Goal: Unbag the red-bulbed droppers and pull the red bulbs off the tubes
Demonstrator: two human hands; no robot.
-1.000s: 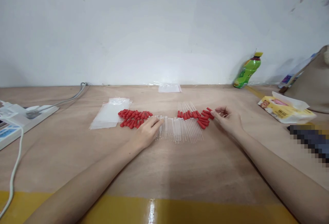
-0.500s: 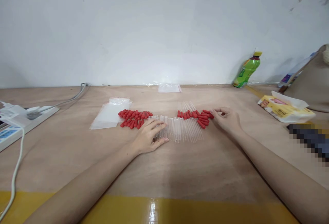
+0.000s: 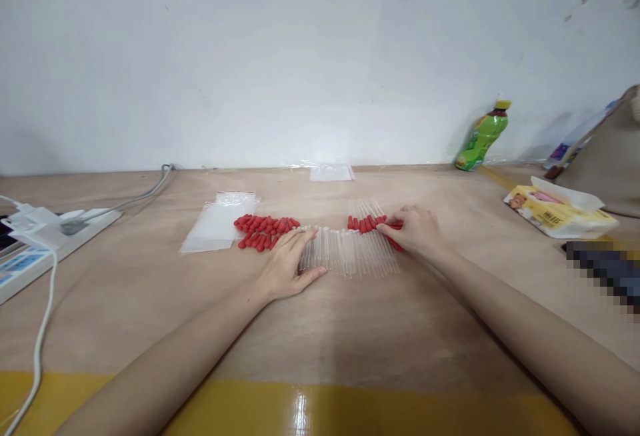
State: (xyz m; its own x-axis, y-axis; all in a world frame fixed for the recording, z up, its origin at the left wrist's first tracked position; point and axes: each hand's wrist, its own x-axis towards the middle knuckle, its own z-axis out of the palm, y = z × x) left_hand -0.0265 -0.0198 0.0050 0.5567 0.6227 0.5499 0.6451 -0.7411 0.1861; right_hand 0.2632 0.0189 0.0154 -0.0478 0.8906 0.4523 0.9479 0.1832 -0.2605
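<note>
My left hand (image 3: 290, 267) rests with thumb and fingers apart at the left end of a row of clear dropper tubes (image 3: 345, 253), partly covering them. At the row's far right, my right hand (image 3: 417, 231) bends over several red rubber bulbs (image 3: 367, 224); red shows between its thumb and fingers, and the rest there is hidden by the hand. Behind these bulbs lie more clear tubes (image 3: 367, 207), their near ends meeting the red. Left of my left hand sits a pile of loose red rubber bulbs (image 3: 260, 224).
Clear plastic bags (image 3: 210, 226) lie at the left, another bag (image 3: 331, 173) by the wall. A power strip (image 3: 75, 239) with cables is far left. On the right are a green bottle (image 3: 483, 137), a tissue pack (image 3: 560, 213) and a blurred dark object (image 3: 600, 269).
My right hand has moved left, from the outer edge of the right-hand bulbs to over them, covering several. My left hand stays at the tubes, its fingers slightly shifted.
</note>
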